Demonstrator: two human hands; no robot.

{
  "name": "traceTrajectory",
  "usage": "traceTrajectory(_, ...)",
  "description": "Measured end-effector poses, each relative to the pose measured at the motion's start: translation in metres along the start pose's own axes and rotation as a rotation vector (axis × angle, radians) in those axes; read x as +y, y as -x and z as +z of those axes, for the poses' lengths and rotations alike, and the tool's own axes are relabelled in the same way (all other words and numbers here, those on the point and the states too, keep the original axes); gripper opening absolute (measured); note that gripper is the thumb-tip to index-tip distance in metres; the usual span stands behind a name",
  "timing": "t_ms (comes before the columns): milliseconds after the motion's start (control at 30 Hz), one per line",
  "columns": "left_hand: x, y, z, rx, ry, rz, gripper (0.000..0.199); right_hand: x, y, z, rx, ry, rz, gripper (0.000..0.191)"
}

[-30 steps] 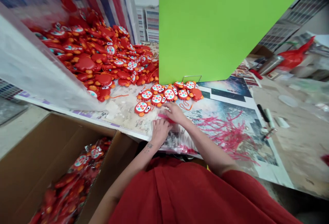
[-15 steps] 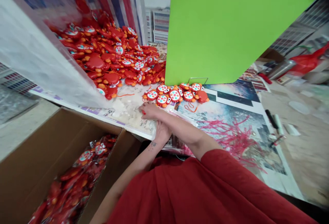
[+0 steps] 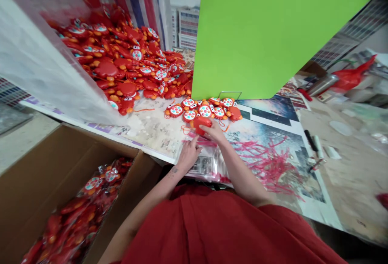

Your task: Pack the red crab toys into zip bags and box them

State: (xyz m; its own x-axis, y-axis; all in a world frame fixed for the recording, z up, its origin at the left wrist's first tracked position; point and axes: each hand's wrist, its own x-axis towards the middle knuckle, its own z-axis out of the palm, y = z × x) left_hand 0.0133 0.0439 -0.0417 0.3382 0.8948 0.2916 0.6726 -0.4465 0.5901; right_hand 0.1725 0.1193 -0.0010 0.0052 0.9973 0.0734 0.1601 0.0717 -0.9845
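Observation:
A red crab-like toy (image 3: 201, 124) is face down in my right hand (image 3: 214, 131), just in front of a cluster of similar toys (image 3: 205, 111) with white, dotted faces. My left hand (image 3: 189, 154) is at the near edge of the table beside a clear plastic bag (image 3: 206, 163) with a pink top strip. Its fingers point toward the held toy; whether they pinch the bag's edge is too small to tell. An orange cord lies left of the held toy.
A large heap of red toys (image 3: 106, 69) fills the back left beside white sheeting (image 3: 60, 54). A green panel (image 3: 251, 34) stands behind the cluster. The cardboard box (image 3: 39, 163) at lower left holds bagged toys. Pink strips (image 3: 273, 163) lie to the right.
My right hand has moved right from the bare table and now holds a red toy. My left hand is no longer under the right forearm, and the bag shows more fully.

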Motion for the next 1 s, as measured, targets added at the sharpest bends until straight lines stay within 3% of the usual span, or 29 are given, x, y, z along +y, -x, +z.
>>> traceTrajectory(67,0.001,-0.001,-0.003,0.003,0.092,-0.021,0.064,-0.006,0.018,-0.024,-0.023,-0.182,0.029,0.050)
traceTrajectory(133,0.001,-0.003,-0.005,-0.002,0.114,-0.013,0.072,-0.015,0.036,-0.043,-0.139,-0.247,0.047,0.050)
traceTrajectory(233,0.002,-0.004,-0.007,-0.034,0.008,0.017,0.052,-0.023,0.053,-0.055,-0.291,-0.271,0.082,0.049)
traceTrajectory(333,0.003,-0.002,-0.007,-0.080,-0.104,0.078,0.026,-0.016,0.054,-0.045,-0.184,-0.302,0.060,0.047)
traceTrajectory(400,0.004,0.000,-0.006,-0.083,-0.136,0.136,0.022,-0.006,0.049,-0.034,-0.042,-0.247,0.032,0.044)
traceTrajectory(467,0.003,0.002,-0.005,-0.065,-0.150,0.192,0.021,0.004,0.044,-0.025,0.009,-0.122,0.019,0.043)
traceTrajectory(600,0.003,0.005,-0.005,0.008,-0.160,0.182,0.016,0.012,0.043,-0.020,-0.143,0.060,-0.034,0.043)
traceTrajectory(867,0.009,0.005,-0.013,0.126,-0.062,0.080,0.013,-0.005,0.044,-0.023,-0.461,0.349,-0.170,0.038)
traceTrajectory(933,0.009,0.003,-0.013,0.118,-0.012,0.091,0.011,-0.004,0.043,-0.021,-0.428,0.483,-0.240,0.039)
traceTrajectory(1000,0.008,0.002,-0.013,0.113,0.039,0.094,0.011,-0.001,0.044,-0.021,-0.305,0.588,-0.277,0.039)
